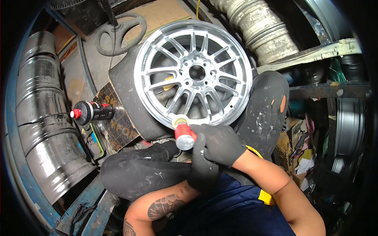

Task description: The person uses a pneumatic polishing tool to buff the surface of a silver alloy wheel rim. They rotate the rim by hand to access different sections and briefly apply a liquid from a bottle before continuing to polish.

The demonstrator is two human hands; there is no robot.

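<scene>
A bright silver multi-spoke wheel rim lies face up in front of me on a dark grey padded support. At its near edge is a small red-and-silver polisher with a pale yellow round pad touching or just over the lip. My left hand, in a dark glove, is closed around the tool's body, which it mostly hides. My right hand, gloved too, closes over the tool's head from the right. A thin yellow cord shows by the right wrist.
A black bottle with a red cap lies on a printed board at the left. Beyond is a grey steering wheel. Stacked rims stand at left and far right. A rack beam crosses the right; my knees flank the rim.
</scene>
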